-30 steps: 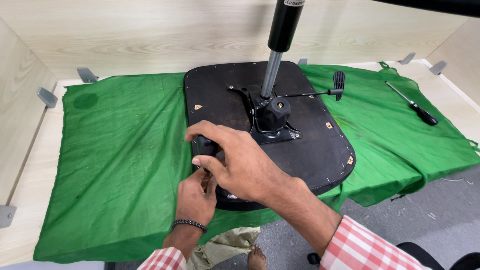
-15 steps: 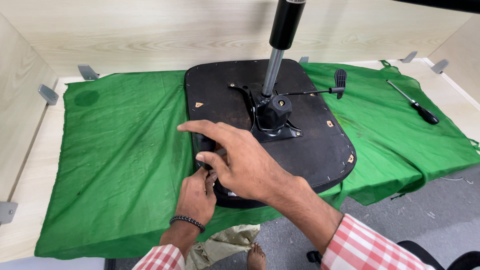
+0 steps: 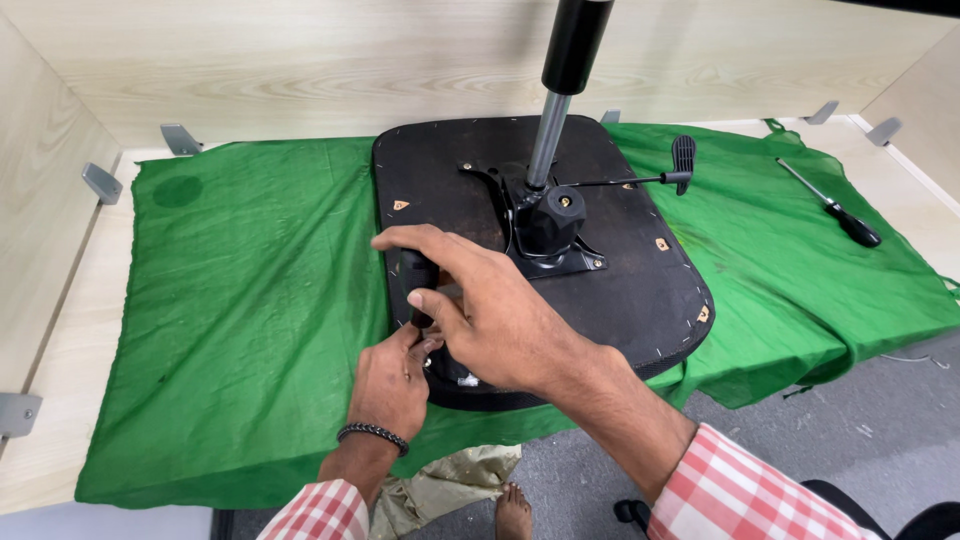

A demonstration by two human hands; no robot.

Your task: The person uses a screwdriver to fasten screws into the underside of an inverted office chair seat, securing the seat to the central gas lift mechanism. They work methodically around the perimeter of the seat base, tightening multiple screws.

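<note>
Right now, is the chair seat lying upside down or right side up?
Upside down. The black chair seat lies flat on the green cloth, its underside mechanism and gas cylinder pointing up.

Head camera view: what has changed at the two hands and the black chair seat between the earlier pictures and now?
The right hand opened a little: its fingers lifted and spread over the small black part at the seat's left edge, first gripped closely. The left hand stayed beneath, fingertips at that part. The upturned black chair seat, its metal column, the green cloth and the black-handled screwdriver did not move.
</note>
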